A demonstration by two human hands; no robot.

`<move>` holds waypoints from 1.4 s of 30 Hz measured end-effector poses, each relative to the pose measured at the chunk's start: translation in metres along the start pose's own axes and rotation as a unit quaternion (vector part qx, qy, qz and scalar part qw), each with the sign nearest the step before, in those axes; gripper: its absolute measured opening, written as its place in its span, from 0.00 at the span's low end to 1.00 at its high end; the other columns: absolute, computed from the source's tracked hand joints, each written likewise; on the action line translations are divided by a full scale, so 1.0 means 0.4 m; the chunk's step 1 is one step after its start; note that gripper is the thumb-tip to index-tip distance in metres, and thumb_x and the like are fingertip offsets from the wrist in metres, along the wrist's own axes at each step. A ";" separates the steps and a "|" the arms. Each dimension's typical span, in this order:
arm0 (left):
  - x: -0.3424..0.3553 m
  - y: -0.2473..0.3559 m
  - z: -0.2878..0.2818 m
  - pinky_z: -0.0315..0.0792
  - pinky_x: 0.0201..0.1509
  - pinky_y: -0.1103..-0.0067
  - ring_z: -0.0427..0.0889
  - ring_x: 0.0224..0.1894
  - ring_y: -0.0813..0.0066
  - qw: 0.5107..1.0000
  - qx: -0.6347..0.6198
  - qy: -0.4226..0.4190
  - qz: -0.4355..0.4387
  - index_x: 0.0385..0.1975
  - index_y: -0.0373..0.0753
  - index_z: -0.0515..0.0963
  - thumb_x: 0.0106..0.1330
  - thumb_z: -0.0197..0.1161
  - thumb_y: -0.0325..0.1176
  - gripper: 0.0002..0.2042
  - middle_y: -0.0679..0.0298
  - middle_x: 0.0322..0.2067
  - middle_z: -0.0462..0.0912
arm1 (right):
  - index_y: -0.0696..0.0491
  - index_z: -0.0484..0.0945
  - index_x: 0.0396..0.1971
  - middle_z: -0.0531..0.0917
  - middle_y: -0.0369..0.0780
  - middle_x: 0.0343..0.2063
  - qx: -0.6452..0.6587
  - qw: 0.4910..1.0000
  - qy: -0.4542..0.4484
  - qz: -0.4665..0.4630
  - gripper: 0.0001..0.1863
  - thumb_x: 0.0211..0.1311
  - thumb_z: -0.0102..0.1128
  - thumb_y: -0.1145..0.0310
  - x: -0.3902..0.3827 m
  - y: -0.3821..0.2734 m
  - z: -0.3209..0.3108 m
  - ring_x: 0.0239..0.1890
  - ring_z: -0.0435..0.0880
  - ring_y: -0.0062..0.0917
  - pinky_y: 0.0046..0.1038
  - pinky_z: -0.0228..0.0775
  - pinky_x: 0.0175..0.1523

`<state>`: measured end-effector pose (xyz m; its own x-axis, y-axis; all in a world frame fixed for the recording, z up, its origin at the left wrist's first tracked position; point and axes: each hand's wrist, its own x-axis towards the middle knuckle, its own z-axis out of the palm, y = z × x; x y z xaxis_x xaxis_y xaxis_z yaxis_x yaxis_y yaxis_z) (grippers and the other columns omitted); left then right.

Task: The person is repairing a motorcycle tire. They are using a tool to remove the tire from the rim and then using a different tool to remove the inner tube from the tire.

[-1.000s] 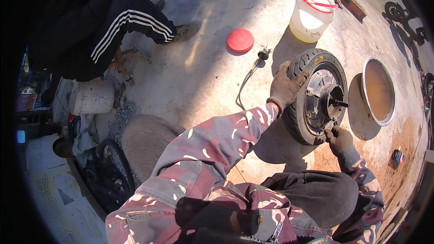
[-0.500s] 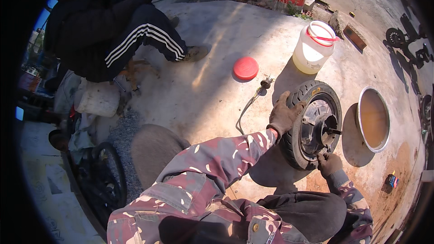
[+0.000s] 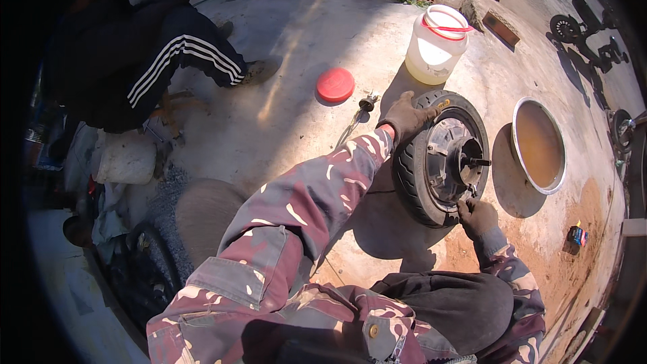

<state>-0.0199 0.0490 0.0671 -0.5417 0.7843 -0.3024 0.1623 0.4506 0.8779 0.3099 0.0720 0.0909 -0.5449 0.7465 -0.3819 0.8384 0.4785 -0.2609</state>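
Clasping the tyre (image 3: 410, 174) is the left hand (image 3: 408, 118); I cannot tell the right hand's grip (image 3: 480, 218).

Matt rubber tyre (image 3: 407, 174), dull mtl hub (image 3: 439, 156), smooth plas. lid (image 3: 335, 85), shiny mtl basin (image 3: 564, 160)

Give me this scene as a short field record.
Wheel: round black rubber-tyred wheel, black axle stub pointing right
Left hand: brown-gloved, on the wheel's upper left
Right hand: brown-gloved, at the wheel's lower right; exact grip unclear
Jar: translucent white plastic jar, open, pale yellow liquid inside
Lid: round red plastic lid, apart from the jar
Basin: round silvery metal basin, brown liquid inside
Nearby: person in dark, white-striped trousers
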 end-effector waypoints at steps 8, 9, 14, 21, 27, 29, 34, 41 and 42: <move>0.030 -0.098 -0.001 0.76 0.63 0.71 0.81 0.61 0.56 0.975 -0.187 -0.107 0.059 0.74 0.31 0.64 0.69 0.70 0.47 0.39 0.40 0.62 0.77 | 0.46 0.88 0.40 0.89 0.46 0.35 -0.050 0.999 0.006 -0.002 0.24 0.68 0.60 0.40 0.021 0.015 -0.010 0.42 0.89 0.44 0.43 0.80 0.49; 0.003 -0.112 -0.001 0.74 0.66 0.69 0.79 0.63 0.51 0.988 -0.077 -0.071 0.114 0.71 0.42 0.70 0.71 0.68 0.47 0.31 0.38 0.64 0.75 | 0.46 0.88 0.41 0.89 0.45 0.35 -0.061 0.998 0.002 0.009 0.24 0.68 0.60 0.40 0.024 0.024 -0.015 0.42 0.89 0.43 0.43 0.80 0.48; -0.106 -0.157 0.038 0.69 0.70 0.60 0.75 0.64 0.37 0.917 0.216 0.156 0.297 0.61 0.64 0.83 0.76 0.59 0.38 0.17 0.38 0.64 0.74 | 0.48 0.85 0.31 0.85 0.44 0.26 -0.058 0.990 0.095 -0.085 0.21 0.68 0.64 0.43 0.060 0.079 -0.028 0.32 0.86 0.44 0.43 0.77 0.38; -0.131 -0.149 0.045 0.69 0.70 0.57 0.76 0.62 0.37 0.906 0.235 0.146 0.320 0.58 0.59 0.79 0.69 0.54 0.25 0.22 0.61 0.55 0.86 | 0.47 0.86 0.35 0.87 0.46 0.29 -0.070 0.992 0.058 -0.093 0.22 0.72 0.57 0.43 0.069 0.108 -0.010 0.35 0.87 0.46 0.46 0.79 0.41; -0.147 -0.138 0.060 0.71 0.69 0.61 0.76 0.62 0.42 0.909 0.225 0.156 0.316 0.53 0.53 0.80 0.68 0.57 0.25 0.17 0.73 0.57 0.86 | 0.46 0.89 0.39 0.89 0.49 0.34 -0.013 0.996 0.048 0.073 0.28 0.69 0.53 0.36 0.050 0.069 0.019 0.41 0.88 0.49 0.47 0.79 0.48; -0.146 -0.136 0.056 0.72 0.68 0.61 0.76 0.62 0.41 0.909 0.208 0.141 0.333 0.54 0.53 0.80 0.67 0.57 0.24 0.19 0.66 0.59 0.84 | 0.47 0.89 0.39 0.89 0.49 0.33 -0.002 0.996 0.055 0.067 0.27 0.69 0.55 0.37 0.052 0.070 0.018 0.41 0.89 0.47 0.46 0.79 0.48; -0.132 -0.135 0.041 0.71 0.69 0.59 0.75 0.63 0.38 0.911 0.234 0.143 0.307 0.57 0.56 0.81 0.63 0.58 0.20 0.25 0.36 0.59 0.75 | 0.51 0.88 0.37 0.88 0.47 0.29 0.079 0.993 0.071 0.041 0.27 0.68 0.60 0.40 0.053 0.083 0.008 0.35 0.88 0.43 0.41 0.77 0.43; -0.121 -0.152 0.036 0.72 0.67 0.59 0.77 0.61 0.38 0.912 0.227 0.128 0.317 0.57 0.58 0.82 0.62 0.57 0.21 0.26 0.38 0.57 0.76 | 0.56 0.87 0.46 0.90 0.42 0.35 0.334 0.941 0.002 0.060 0.19 0.69 0.67 0.55 0.039 0.151 0.060 0.37 0.88 0.25 0.29 0.78 0.47; -0.121 -0.154 0.037 0.73 0.67 0.59 0.77 0.61 0.38 0.917 0.217 0.130 0.307 0.58 0.58 0.82 0.62 0.57 0.21 0.26 0.39 0.57 0.76 | 0.57 0.87 0.46 0.90 0.41 0.35 0.372 0.927 0.010 0.055 0.18 0.69 0.68 0.57 0.042 0.158 0.074 0.37 0.87 0.23 0.28 0.78 0.46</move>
<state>0.0086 -0.0102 0.0222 -0.4083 0.8440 0.3477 0.7855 0.1308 0.6049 0.3533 0.1008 0.0419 -0.4492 0.7842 -0.4282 0.6450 -0.0470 -0.7628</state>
